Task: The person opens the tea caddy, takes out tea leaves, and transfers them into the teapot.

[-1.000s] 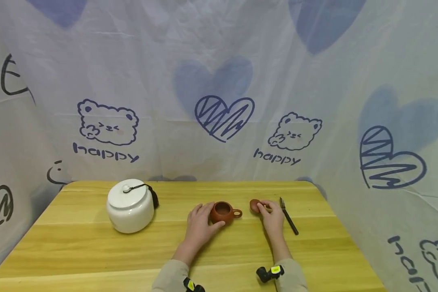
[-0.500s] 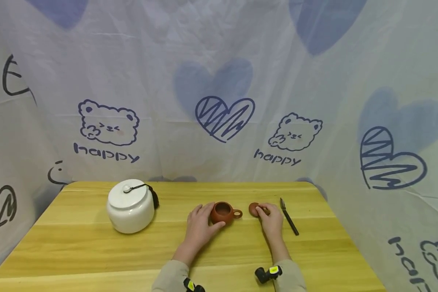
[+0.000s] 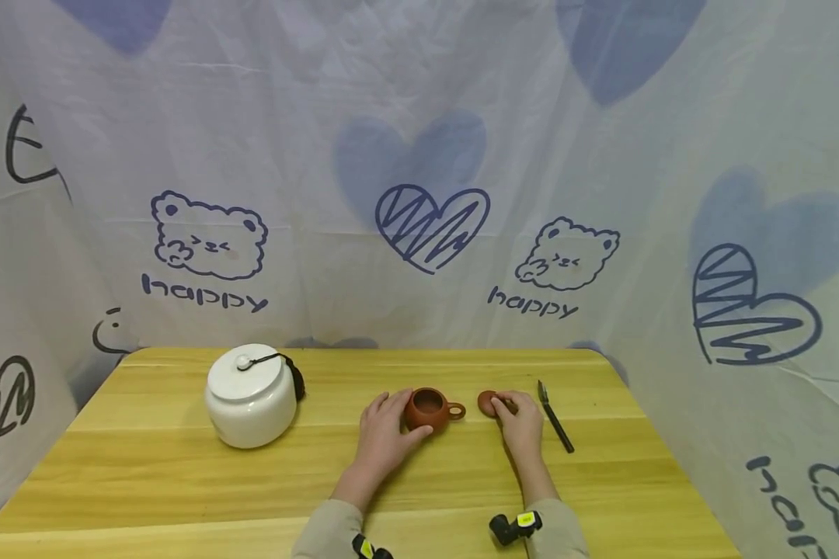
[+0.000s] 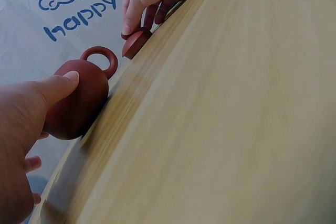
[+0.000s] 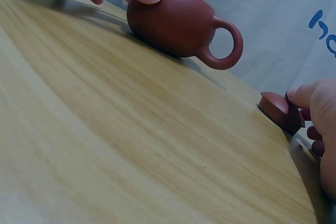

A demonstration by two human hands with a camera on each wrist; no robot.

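A reddish-brown clay teapot (image 3: 436, 421) stands lidless on the table, its dark opening facing up and its loop handle pointing right. My left hand (image 3: 383, 433) holds it from the left side, thumb on the near wall and fingers around the far side. To the right of the handle, my right hand (image 3: 523, 425) pinches the teapot's round lid (image 3: 486, 403) by its knob. In the right wrist view the lid (image 5: 276, 107) sits right at the tabletop, rim downward. The teapot's spout does not show, hidden by my left hand.
A white lidded ceramic jar (image 3: 250, 404) with a black tassel stands at the left. Beside my right hand lies a dark pen-like tool (image 3: 558, 425) with a metal tip. The wooden table (image 3: 252, 497) ends at a printed cloth backdrop (image 3: 308, 256).
My right hand has brought the lid slightly down and toward me, and it now lies flatter near the tabletop. My left hand and the teapot have stayed in place.
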